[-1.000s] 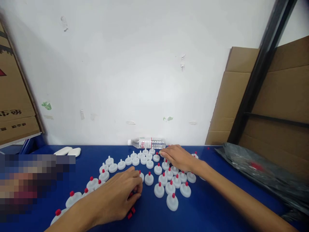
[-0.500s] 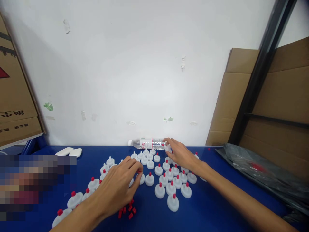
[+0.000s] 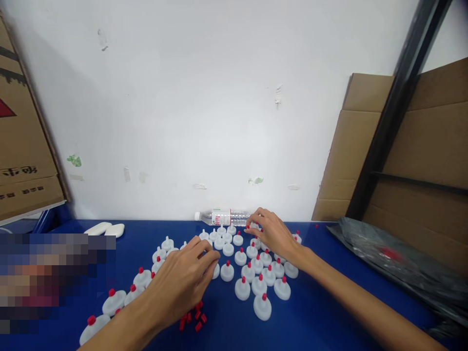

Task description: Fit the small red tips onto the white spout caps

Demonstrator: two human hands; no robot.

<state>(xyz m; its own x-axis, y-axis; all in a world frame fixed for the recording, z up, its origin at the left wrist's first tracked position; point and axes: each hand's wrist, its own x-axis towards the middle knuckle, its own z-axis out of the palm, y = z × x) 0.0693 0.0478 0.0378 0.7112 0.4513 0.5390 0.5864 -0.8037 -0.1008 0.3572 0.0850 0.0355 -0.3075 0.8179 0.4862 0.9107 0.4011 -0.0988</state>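
Note:
Many white round caps with red tips stand on a blue table. My left hand lies over the left part of the cluster. Its fingers are curled together near a cap, and what they hold is hidden. My right hand hovers over the far caps beside a lying water bottle. Its thumb and forefinger pinch a small red tip. Several loose red tips lie under my left wrist.
A white wall closes the table's far side. Cardboard boxes stand at the left, and flat cardboard with a black post at the right. A dark plastic bag lies on the right. Two white pads lie far left.
My left hand moved forward from the loose red tips up to the caps. My right hand lifted from the caps toward the bottle, then closed into a pinch.

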